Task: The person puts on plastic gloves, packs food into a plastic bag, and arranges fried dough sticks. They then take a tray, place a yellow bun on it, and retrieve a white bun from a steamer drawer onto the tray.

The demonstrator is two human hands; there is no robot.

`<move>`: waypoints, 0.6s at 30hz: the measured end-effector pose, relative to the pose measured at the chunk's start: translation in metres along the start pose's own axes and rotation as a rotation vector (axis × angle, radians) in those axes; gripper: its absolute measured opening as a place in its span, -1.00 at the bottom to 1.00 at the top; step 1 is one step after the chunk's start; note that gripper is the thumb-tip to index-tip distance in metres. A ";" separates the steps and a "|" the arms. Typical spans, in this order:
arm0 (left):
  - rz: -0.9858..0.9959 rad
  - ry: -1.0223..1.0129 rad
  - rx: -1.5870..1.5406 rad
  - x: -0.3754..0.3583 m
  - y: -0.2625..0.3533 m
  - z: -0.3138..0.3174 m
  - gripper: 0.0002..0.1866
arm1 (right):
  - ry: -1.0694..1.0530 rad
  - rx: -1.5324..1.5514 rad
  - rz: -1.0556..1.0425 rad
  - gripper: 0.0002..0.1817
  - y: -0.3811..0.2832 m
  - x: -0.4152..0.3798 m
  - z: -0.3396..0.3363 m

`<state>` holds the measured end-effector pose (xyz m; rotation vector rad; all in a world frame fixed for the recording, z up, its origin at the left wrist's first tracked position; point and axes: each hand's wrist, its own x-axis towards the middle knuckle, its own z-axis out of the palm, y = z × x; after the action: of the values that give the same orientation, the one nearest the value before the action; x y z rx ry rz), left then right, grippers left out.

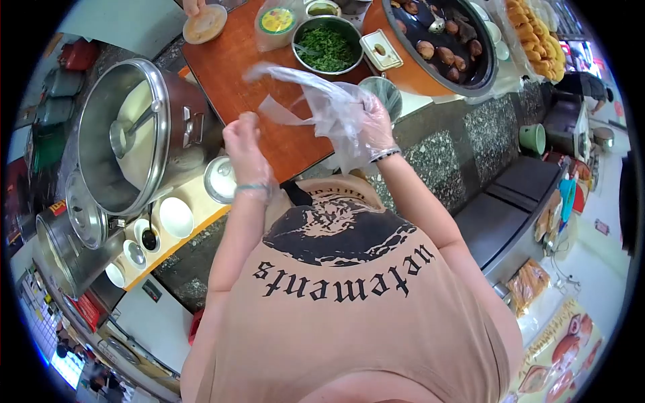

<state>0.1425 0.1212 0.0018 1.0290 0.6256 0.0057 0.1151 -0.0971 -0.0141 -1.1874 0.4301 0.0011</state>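
Just left of the right hand, which is clamped on it, a clear plastic bag spreads above the brown counter, while the left hand, fingers curled in, hovers near the steel pot.

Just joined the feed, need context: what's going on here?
Over a brown table, a person's right hand holds a clear plastic bag. Their left hand is curled near the bag, nothing visible in it. Another person's hand grips a dish at the table's far corner. Chopped greens and an orange pot stand beyond; a steel pot holding a ladle is at left.
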 end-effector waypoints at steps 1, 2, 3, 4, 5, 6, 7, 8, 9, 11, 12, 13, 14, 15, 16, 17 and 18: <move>0.148 -0.261 0.215 -0.022 -0.002 0.009 -0.76 | -0.012 0.002 -0.002 -0.71 0.002 0.004 0.001; 0.289 -0.518 0.437 -0.041 -0.008 0.019 -0.75 | -0.066 0.002 -0.041 -0.75 0.007 0.006 0.001; 0.223 -0.623 0.515 -0.049 -0.024 0.029 -0.76 | -0.117 0.006 -0.077 -0.78 0.011 0.005 0.003; 0.160 -0.732 0.592 -0.049 -0.038 0.040 -0.78 | -0.167 0.009 -0.122 -0.77 0.012 0.002 0.007; 0.164 -0.724 0.619 -0.047 -0.048 0.046 -0.83 | -0.187 0.039 -0.074 -0.78 0.009 -0.001 0.008; 0.166 -0.728 0.620 -0.049 -0.050 0.051 -0.83 | -0.202 0.067 -0.027 -0.78 0.003 -0.002 0.004; 0.033 -0.698 0.505 -0.047 -0.051 0.053 -0.86 | -0.214 -0.073 -0.050 -0.80 0.001 0.001 -0.011; -0.103 -0.663 0.390 -0.046 -0.051 0.053 -0.88 | -0.204 -0.073 -0.052 -0.80 -0.005 0.000 -0.024; -0.079 -0.626 0.443 -0.049 -0.045 0.055 -0.85 | -0.173 -0.134 0.011 -0.78 -0.014 -0.002 -0.038; -0.012 -0.525 0.381 -0.062 -0.025 0.063 -0.84 | -0.089 -0.230 0.118 -0.74 -0.022 -0.002 -0.074; 0.059 -0.421 0.314 -0.062 -0.018 0.064 -0.82 | -0.042 -0.273 0.125 -0.70 -0.025 -0.004 -0.097; -0.015 -0.378 0.230 -0.048 -0.020 0.051 -0.82 | -0.009 -0.533 0.136 -0.62 -0.032 -0.006 -0.125; -0.090 -0.332 0.145 -0.033 -0.022 0.036 -0.81 | 0.087 -0.634 0.052 -0.57 -0.011 -0.003 -0.167; -0.096 -0.338 0.148 -0.030 -0.020 0.030 -0.81 | 0.115 -0.474 0.130 -0.57 -0.017 -0.008 -0.196; -0.072 -0.312 0.160 -0.031 -0.017 0.025 -0.84 | 0.294 -0.465 0.055 -0.64 -0.018 -0.008 -0.219; -0.047 -0.284 0.167 -0.032 -0.017 0.021 -0.86 | 0.411 -0.530 0.198 -0.74 -0.003 -0.003 -0.264; -0.051 -0.285 0.166 -0.029 -0.023 0.012 -0.86 | 0.730 0.006 0.214 -0.79 -0.007 0.002 -0.265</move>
<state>0.1181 0.0912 0.0012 1.1480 0.3958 -0.2374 0.0323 -0.3374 -0.0886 -1.1057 1.1950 -0.2549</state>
